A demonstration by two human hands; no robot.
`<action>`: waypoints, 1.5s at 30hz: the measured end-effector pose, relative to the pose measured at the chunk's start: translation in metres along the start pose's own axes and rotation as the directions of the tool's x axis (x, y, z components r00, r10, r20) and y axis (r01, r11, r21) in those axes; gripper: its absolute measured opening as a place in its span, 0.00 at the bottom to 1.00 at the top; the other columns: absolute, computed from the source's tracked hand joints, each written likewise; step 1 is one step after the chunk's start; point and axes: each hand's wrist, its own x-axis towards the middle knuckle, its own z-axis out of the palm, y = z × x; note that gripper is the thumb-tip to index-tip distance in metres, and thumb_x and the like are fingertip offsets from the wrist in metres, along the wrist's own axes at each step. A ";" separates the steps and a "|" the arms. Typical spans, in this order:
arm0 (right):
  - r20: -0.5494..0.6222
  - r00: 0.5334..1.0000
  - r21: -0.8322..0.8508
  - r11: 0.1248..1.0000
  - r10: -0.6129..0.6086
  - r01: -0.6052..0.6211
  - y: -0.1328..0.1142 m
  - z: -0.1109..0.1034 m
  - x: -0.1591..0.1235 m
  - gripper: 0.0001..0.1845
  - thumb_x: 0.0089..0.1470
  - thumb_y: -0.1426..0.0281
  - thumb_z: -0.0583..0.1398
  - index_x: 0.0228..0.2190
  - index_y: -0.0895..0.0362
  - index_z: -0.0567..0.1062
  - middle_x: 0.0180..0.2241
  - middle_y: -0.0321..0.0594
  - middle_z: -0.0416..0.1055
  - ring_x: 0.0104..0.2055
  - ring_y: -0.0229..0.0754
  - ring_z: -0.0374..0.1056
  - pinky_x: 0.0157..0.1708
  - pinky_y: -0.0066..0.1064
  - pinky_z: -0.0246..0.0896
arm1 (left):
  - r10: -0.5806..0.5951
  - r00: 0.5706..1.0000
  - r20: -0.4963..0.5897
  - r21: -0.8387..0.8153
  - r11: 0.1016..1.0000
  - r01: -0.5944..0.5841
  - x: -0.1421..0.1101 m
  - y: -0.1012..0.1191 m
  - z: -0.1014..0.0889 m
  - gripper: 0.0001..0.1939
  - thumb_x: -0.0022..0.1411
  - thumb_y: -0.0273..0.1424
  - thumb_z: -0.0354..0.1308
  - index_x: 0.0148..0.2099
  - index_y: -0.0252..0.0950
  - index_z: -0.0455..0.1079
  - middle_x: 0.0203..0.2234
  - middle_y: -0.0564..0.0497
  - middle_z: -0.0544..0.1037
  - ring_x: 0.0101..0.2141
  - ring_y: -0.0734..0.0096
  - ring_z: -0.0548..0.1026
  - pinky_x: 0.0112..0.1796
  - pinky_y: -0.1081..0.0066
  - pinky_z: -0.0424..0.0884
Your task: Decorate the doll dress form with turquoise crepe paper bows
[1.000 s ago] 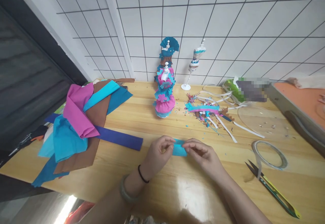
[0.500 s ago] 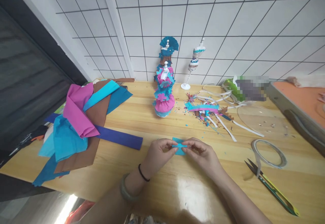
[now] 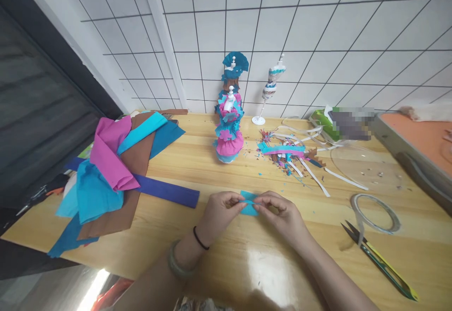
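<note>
Between my hands, at the front middle of the table, is a small piece of turquoise crepe paper (image 3: 249, 209). My left hand (image 3: 226, 210) pinches its left side between thumb and fingers. On the other side, my right hand (image 3: 277, 212) pinches it the same way. A narrow ridge of the paper runs across from one set of fingertips to the other. Behind the hands stands a small dress form in a pink and turquoise paper dress (image 3: 229, 137). Another dress form with a dark teal paper fan collar (image 3: 237, 63) is partly hidden behind it.
Folded crepe paper (image 3: 113, 160) lies heaped at the left, with a purple strip (image 3: 169, 192) reaching inward. Scraps and white strips (image 3: 284, 151) are strewn right of centre. Near my right arm lie a tape roll (image 3: 376, 212) and thread snips (image 3: 381, 261). A bare-stand form (image 3: 270, 87) stands behind.
Both hands stay almost in place. The turquoise paper's ridge between the fingertips looks narrower now. The whole view has shifted very slightly.
</note>
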 end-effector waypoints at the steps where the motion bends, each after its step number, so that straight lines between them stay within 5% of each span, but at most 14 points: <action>1: 0.005 1.000 -0.003 1.000 -0.003 0.003 0.000 0.000 0.000 0.08 0.49 0.64 0.59 0.28 0.55 0.75 0.27 0.41 0.70 0.30 0.40 0.67 0.30 0.31 0.63 | -0.002 1.000 0.004 0.006 1.000 0.002 0.000 0.001 0.000 0.07 0.50 0.32 0.60 0.31 0.34 0.73 0.26 0.49 0.78 0.28 0.71 0.74 0.31 0.74 0.70; 12: 0.030 0.999 0.055 0.998 0.032 -0.033 0.000 -0.004 0.001 0.08 0.49 0.64 0.59 0.26 0.55 0.74 0.28 0.40 0.69 0.32 0.40 0.66 0.32 0.31 0.62 | 0.051 0.997 0.055 0.099 0.994 -0.056 -0.002 0.008 -0.002 0.06 0.53 0.31 0.57 0.28 0.35 0.72 0.24 0.51 0.76 0.27 0.73 0.72 0.30 0.75 0.68; 18: 0.082 0.995 0.085 0.994 0.062 -0.069 -0.003 -0.003 -0.001 0.08 0.49 0.64 0.59 0.26 0.55 0.74 0.27 0.40 0.71 0.31 0.40 0.67 0.32 0.30 0.62 | 0.086 0.993 0.083 0.128 0.987 -0.097 -0.003 0.011 -0.002 0.10 0.49 0.28 0.60 0.36 0.35 0.72 0.30 0.51 0.77 0.30 0.72 0.73 0.33 0.74 0.68; 27: 0.114 0.983 0.158 0.974 0.147 -0.164 0.004 0.001 -0.002 0.10 0.48 0.64 0.60 0.31 0.57 0.73 0.27 0.39 0.70 0.29 0.37 0.65 0.32 0.29 0.62 | 0.072 0.990 0.118 0.166 0.982 -0.092 -0.003 0.009 -0.001 0.07 0.53 0.31 0.57 0.31 0.34 0.74 0.25 0.50 0.77 0.28 0.72 0.73 0.31 0.74 0.66; 37: 0.087 0.973 0.237 0.944 0.214 -0.229 -0.002 -0.001 -0.001 0.12 0.44 0.61 0.62 0.26 0.58 0.74 0.24 0.38 0.72 0.27 0.37 0.66 0.29 0.28 0.62 | -0.043 0.986 0.159 -0.207 0.975 0.076 -0.001 -0.004 0.002 0.09 0.52 0.32 0.57 0.34 0.31 0.72 0.28 0.47 0.78 0.29 0.71 0.74 0.31 0.74 0.68; 45: 0.103 0.969 0.281 0.928 0.226 -0.246 -0.001 -0.001 -0.001 0.13 0.44 0.61 0.62 0.28 0.59 0.75 0.24 0.39 0.72 0.26 0.36 0.65 0.27 0.27 0.60 | -0.082 0.981 0.175 -0.249 0.960 0.125 -0.002 -0.005 0.004 0.08 0.51 0.32 0.58 0.32 0.31 0.71 0.24 0.49 0.76 0.25 0.74 0.71 0.28 0.75 0.66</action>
